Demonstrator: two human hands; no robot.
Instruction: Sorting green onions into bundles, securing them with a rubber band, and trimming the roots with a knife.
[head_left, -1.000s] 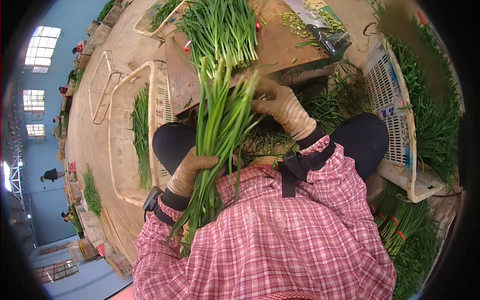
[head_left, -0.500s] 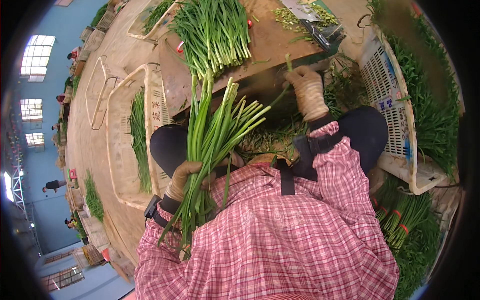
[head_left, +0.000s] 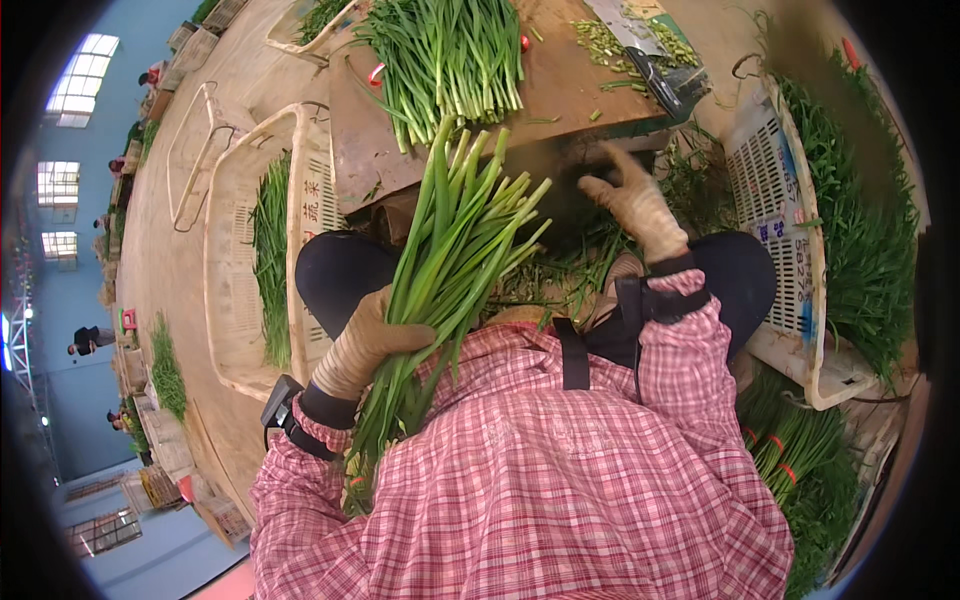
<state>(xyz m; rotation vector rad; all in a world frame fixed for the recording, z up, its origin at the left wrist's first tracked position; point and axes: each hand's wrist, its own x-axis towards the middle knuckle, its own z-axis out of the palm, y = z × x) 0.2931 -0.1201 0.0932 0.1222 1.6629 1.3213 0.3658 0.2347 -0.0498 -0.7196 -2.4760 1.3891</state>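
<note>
My left hand (head_left: 372,342), in a tan glove, is closed around a bunch of long leafy green stalks (head_left: 455,235) that look like garlic greens or scallions. Their pale cut ends point up and away, toward the board; the leaves hang down over my sleeve. My right hand (head_left: 635,200), gloved too, is held above the scraps between my knees, its fingers apart and no stalk in them. Beyond my hands, a larger pile of the same greens (head_left: 445,65) lies on a brown board (head_left: 560,85). A broad-bladed knife (head_left: 650,75) rests at the board's right corner.
Chopped stalk ends (head_left: 600,45) lie beside the knife. Trimmed scraps (head_left: 575,270) litter the floor between my knees. A white plastic crate (head_left: 300,200) with some greens stands left; another crate (head_left: 800,250), beside heaped greens (head_left: 860,240), stands right. Banded bunches (head_left: 785,450) lie below it.
My right hand has let go of a thin stalk strip and opened, moving slightly right and down. The bunch in my left hand has tilted, its cut ends more gathered.
</note>
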